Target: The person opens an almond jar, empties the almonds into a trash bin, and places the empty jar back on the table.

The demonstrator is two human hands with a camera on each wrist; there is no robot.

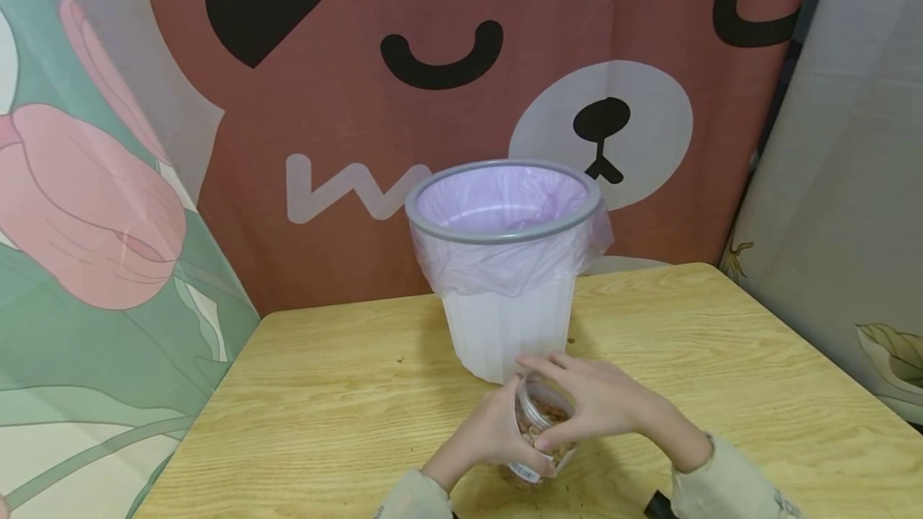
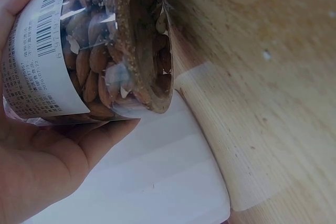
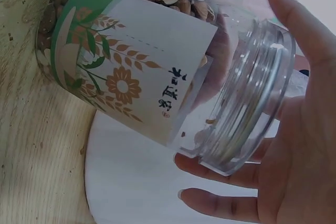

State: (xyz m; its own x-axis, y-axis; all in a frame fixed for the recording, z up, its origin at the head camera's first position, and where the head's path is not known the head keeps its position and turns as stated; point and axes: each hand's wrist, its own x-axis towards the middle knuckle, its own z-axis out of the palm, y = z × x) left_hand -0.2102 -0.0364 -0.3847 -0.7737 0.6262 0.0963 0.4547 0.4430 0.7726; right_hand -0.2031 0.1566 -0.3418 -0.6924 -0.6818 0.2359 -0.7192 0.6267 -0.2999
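Observation:
A clear plastic jar of almonds (image 1: 535, 420) is tilted just in front of the white bin, low over the table. My left hand (image 1: 497, 428) grips its side, thumb and fingers wrapped around it; the left wrist view shows the barcode label (image 2: 44, 51) and the jar's base. My right hand (image 1: 606, 397) is spread around the jar's top end. In the right wrist view its thumb (image 3: 299, 19) stands off the clear lid (image 3: 252, 98), while fairly straight fingers (image 3: 220, 205) reach beneath it. A printed label (image 3: 126, 72) with a flower and wheat faces that camera.
The white bin (image 1: 508, 327) stands right behind the jar, with a grey rim (image 1: 505, 239) and a pale purple bag (image 1: 497, 267) folded over it. Wood-grain table (image 1: 324, 391) extends to both sides. Printed cloths (image 1: 324, 102) hang behind and beside the table.

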